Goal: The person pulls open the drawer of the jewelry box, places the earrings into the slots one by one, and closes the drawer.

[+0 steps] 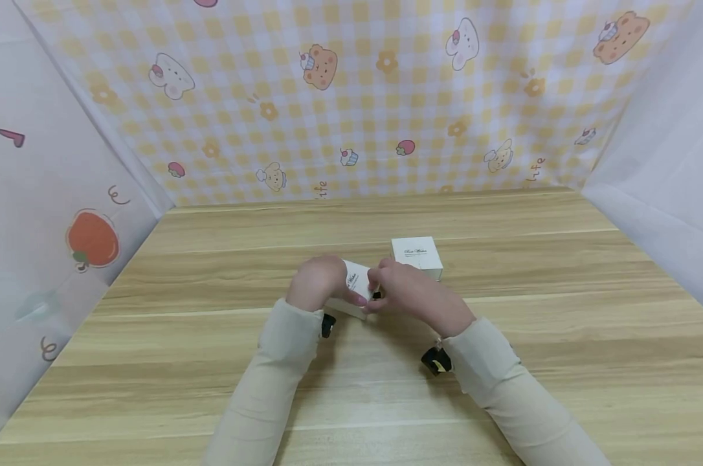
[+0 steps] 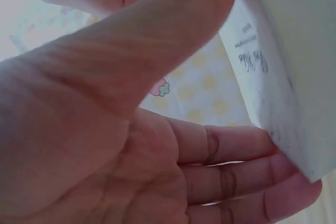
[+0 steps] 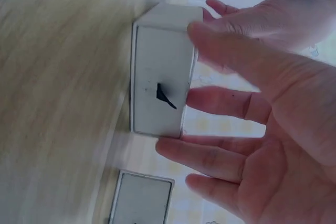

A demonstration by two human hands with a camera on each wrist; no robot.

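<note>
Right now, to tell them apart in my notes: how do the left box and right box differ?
The left hand and right hand grip the left box; neither grips the right box. In the head view, the left box sits slantwise, the right box nearly straight. Both are white and printed on top.

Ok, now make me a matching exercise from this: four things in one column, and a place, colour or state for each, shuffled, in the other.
Things:
1. held box
2. other box
3. small tab
4. checked cloth

Descriptions:
A. yellow and white, behind the table
B. on the table, apart from both hands
C. black, on one side of the held box
D. touched by the left hand and the right hand

Pairs: 1-D, 2-B, 3-C, 4-A
</note>
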